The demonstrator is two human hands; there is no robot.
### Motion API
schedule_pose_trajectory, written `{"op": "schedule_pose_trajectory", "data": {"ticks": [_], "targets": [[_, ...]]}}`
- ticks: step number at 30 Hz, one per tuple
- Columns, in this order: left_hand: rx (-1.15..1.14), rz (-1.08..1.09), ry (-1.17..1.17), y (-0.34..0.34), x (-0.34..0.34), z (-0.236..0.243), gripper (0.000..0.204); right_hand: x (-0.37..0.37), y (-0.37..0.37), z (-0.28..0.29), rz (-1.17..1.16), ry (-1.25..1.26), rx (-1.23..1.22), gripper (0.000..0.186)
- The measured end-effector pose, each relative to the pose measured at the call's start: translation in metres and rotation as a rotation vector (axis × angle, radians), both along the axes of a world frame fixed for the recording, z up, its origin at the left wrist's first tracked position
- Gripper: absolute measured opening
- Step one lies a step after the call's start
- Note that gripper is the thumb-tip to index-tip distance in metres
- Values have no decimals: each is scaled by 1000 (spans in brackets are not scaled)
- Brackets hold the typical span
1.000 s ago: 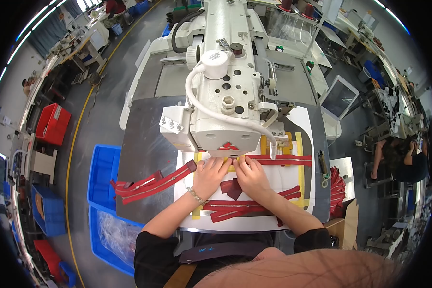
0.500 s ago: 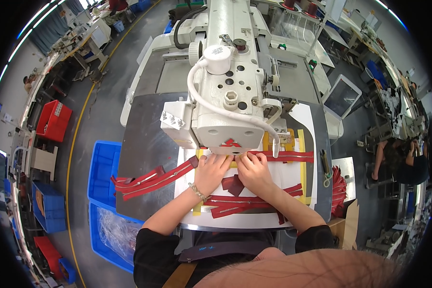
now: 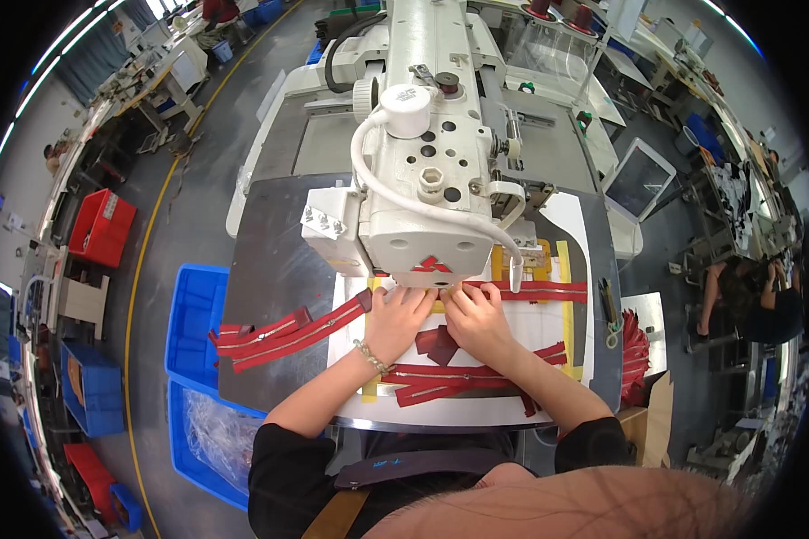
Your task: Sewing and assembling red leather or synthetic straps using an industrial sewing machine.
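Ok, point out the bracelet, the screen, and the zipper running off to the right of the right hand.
Zipper [image 3: 546,290]: head view, on the middle of its visible length.
Bracelet [image 3: 368,357]: head view, on the beads midway along.
Screen [image 3: 639,181]: head view, on its dark panel.

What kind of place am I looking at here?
Probably a sewing workshop: a large white sewing machine stands in front, red zipper strips lie near it, and dark red thread spools show at upper right.

Grey metal tabletop [image 3: 270,242]: white sheet [image 3: 476,415] w/ yellow tape [image 3: 568,322]; red zips [image 3: 302,334] on bare metal, L side.
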State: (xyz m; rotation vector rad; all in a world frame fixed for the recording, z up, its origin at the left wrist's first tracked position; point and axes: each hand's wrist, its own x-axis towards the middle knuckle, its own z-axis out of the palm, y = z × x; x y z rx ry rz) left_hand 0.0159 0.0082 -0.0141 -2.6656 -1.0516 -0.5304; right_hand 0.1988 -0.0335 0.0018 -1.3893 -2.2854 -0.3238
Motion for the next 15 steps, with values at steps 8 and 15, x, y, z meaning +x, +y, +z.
{"op": "schedule_pose_trajectory", "data": {"ticks": [8,15], "targets": [[20,10,-24,-1,-4,-2,38,8,-5,-5,47,26,-91,31],[-23,-74,74,22,-28,3,39,7,-4,-5,81,88,-153,37]]}}
